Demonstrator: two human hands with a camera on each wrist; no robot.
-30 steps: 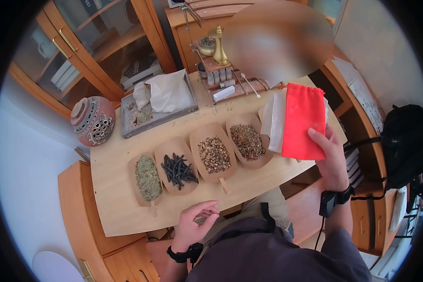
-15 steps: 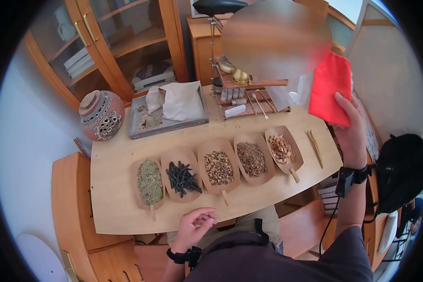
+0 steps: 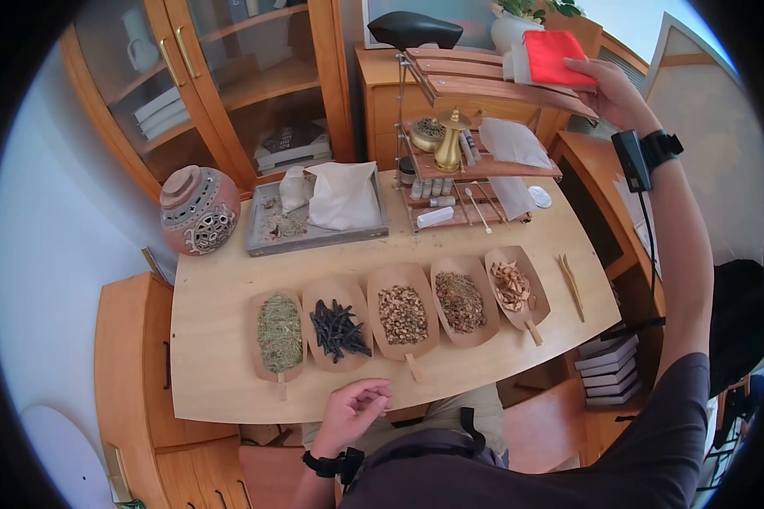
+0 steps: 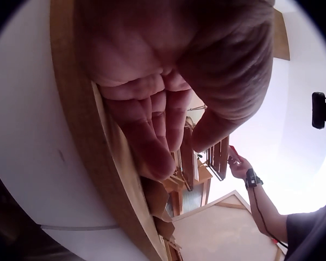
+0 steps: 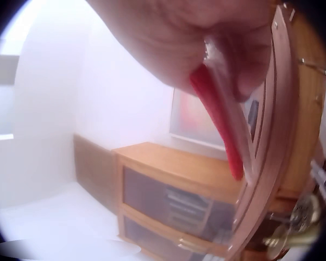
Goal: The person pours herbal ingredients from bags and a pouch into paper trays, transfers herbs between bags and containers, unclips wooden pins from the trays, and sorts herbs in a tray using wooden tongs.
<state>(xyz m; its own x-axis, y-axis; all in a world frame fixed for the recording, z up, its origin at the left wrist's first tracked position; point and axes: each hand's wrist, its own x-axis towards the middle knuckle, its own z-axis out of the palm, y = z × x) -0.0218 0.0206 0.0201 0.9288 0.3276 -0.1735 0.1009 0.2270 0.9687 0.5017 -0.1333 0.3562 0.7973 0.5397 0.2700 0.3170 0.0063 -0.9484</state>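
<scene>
My right hand (image 3: 617,92) pinches a red drawstring pouch (image 3: 554,56) together with a whitish translucent bag (image 3: 514,68), both near the right end of the wooden rack's top shelf (image 3: 475,83). In the right wrist view the red pouch (image 5: 220,125) is seen edge-on, its lower end close against the slatted shelf (image 5: 274,141). My left hand (image 3: 352,411) hangs at the table's front edge with fingers loosely curled, holding nothing. Nearest to it are paper scoop trays of dried herbs: dark strips (image 3: 339,329), tan pieces (image 3: 402,314) and green leaves (image 3: 280,332).
Farther right lie a tray of brown herbs (image 3: 458,304), one of pale chips (image 3: 511,285) and tweezers (image 3: 572,287). On the rack stand a brass pot (image 3: 452,144), small vials and another translucent bag (image 3: 513,142). A grey tray (image 3: 314,240) and a clay jar (image 3: 200,212) occupy the back left.
My right hand has carried the red pouch and whitish bag up and away from the table to the rack's top shelf. The left hand has stayed about where it was.
</scene>
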